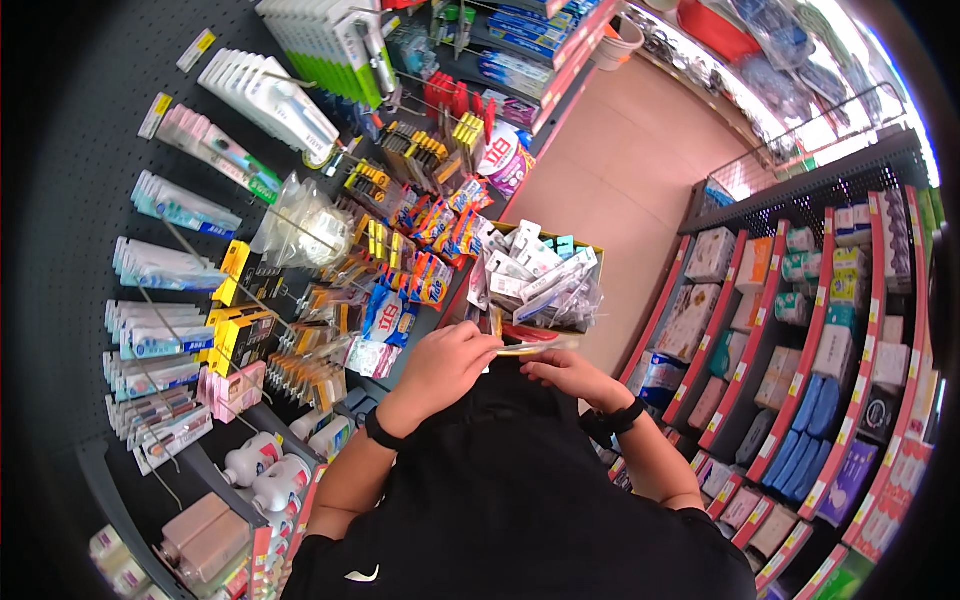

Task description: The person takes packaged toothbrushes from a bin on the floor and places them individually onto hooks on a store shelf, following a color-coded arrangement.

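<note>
A thin, flat package (540, 347) with a clear and yellowish look is held nearly edge-on in front of my black shirt. My left hand (450, 362) pinches its left end, fingers closed and pointing right. My right hand (580, 377) is at its right part with the fingers curled against it; the exact grip is partly hidden. Just beyond both hands stands an open carton (598, 268), heaped with white and grey packaged goods (535, 268) in clear wrapping. Something red (535, 333) shows at the carton's near side.
On the left, a dark pegboard (90, 215) carries hooks with hanging toothbrush-like packs (165, 265). Orange detergent bags (432, 278) and a blue bag (388, 316) are beside the carton. Shelves of tissue packs (690, 322) stand right. Tiled floor (600, 150) runs between.
</note>
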